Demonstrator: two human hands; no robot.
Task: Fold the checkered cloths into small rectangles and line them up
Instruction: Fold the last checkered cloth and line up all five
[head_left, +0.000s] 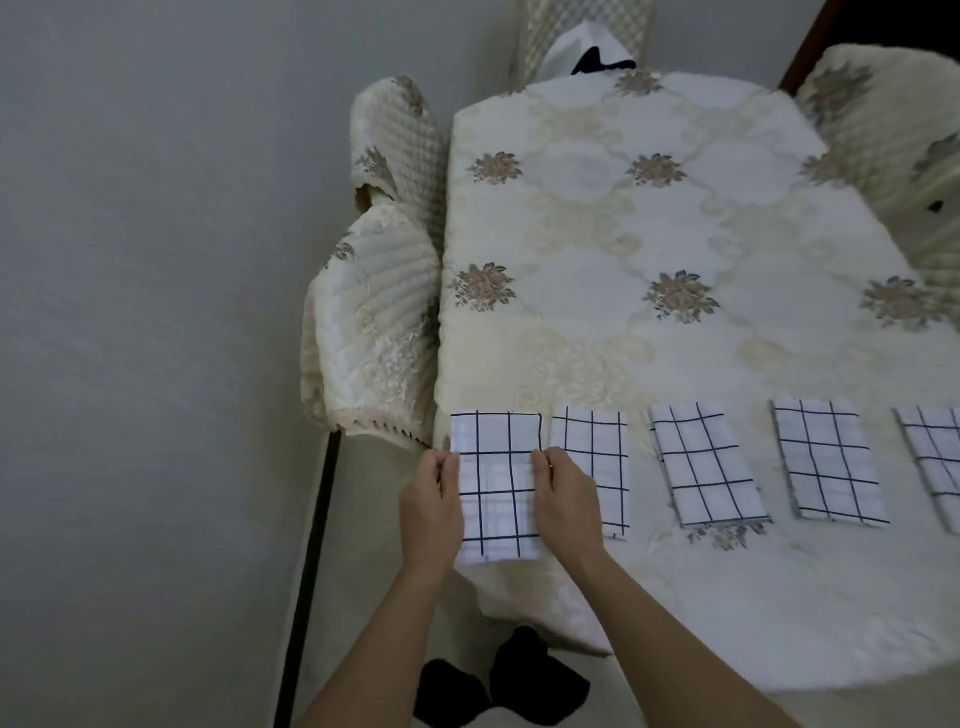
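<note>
Pinching the white folded cloth with navy grid lines (496, 483) by its two long edges, left hand (431, 506) on the left side, right hand (563, 499) on the right, fingers curled onto the fabric. Keeping it flat at the near left corner of the cream floral quilted tablecloth (623, 234), just beside the next piece. Looking nearly done, honestly: joining a row of four other folded checkered rectangles (706, 467) running off to the right, with the last cut off by the frame edge. Not seeing any unfolded ones. Probably just squaring this one into line. Looking crisp, tidy, a bit longer than its neighbours.
</note>
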